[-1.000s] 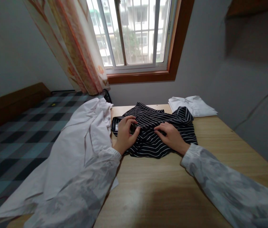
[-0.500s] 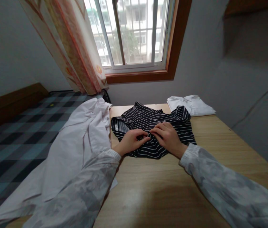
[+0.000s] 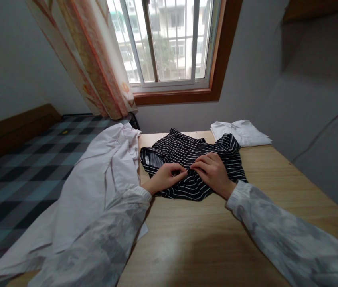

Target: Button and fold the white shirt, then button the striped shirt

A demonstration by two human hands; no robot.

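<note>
Pale wood table (image 3: pixel 183 235) below window (image 3: pixel 169 52), plaid bed (image 3: pixel 28 175) beside; left hand (image 3: pixel 166 176), right hand (image 3: pixel 212 171) pinching striped garment (image 3: pixel 183 148)

Both hands (image 3: pixel 166 176) (image 3: pixel 213 173) pinch the striped garment (image 3: pixel 183 147) on the table (image 3: pixel 183 235).

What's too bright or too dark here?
In the head view, the window looks washed out, while the wall at right is dim; in the head view too, a soft shadow and pale sheen mark the tabletop, and dark folds of the striped garment blend together.
</note>
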